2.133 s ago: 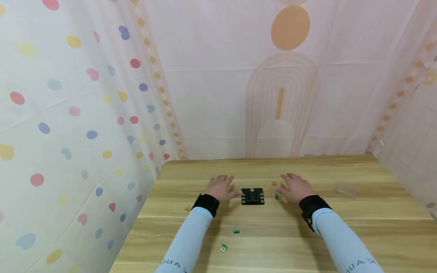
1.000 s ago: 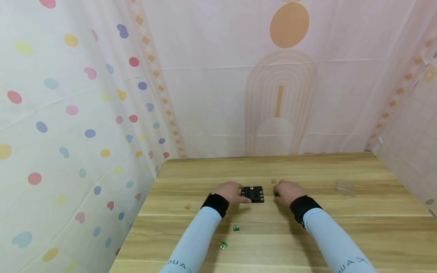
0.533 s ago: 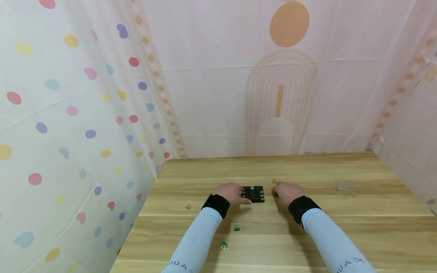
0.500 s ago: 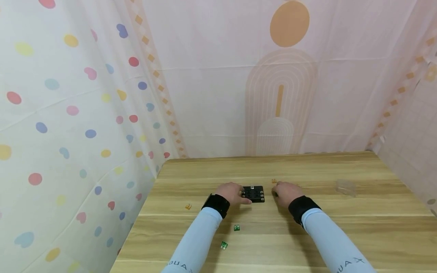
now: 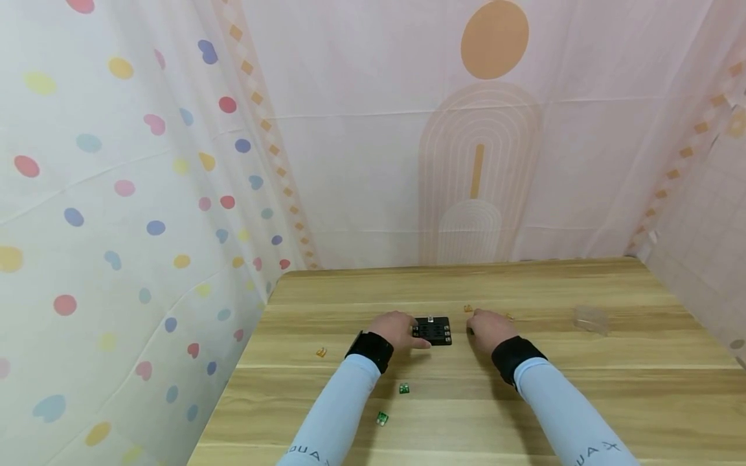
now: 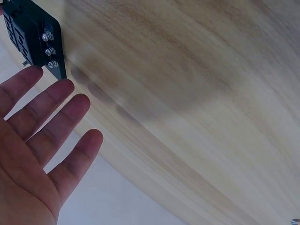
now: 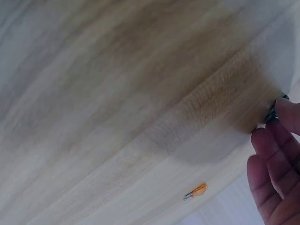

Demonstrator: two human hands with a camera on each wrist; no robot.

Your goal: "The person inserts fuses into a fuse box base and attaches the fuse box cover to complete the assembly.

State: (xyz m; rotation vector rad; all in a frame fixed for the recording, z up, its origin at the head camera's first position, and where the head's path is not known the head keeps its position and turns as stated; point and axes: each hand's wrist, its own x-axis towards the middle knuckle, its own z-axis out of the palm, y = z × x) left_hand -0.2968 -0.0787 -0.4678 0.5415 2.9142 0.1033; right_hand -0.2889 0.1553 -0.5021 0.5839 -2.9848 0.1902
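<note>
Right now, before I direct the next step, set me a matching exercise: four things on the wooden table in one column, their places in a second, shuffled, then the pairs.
Things:
1. black rectangular fuse block
2. clear plastic cover
3. lone orange blade fuse
4. two green blade fuses

Places:
A. far out to the right, apart from both hands
B. between the left hand and the right hand
C. near the table's front, beside the left sleeve
D. left of the left wrist, near the table's left edge

Pairs: 1-B, 2-A, 3-D, 4-C
</note>
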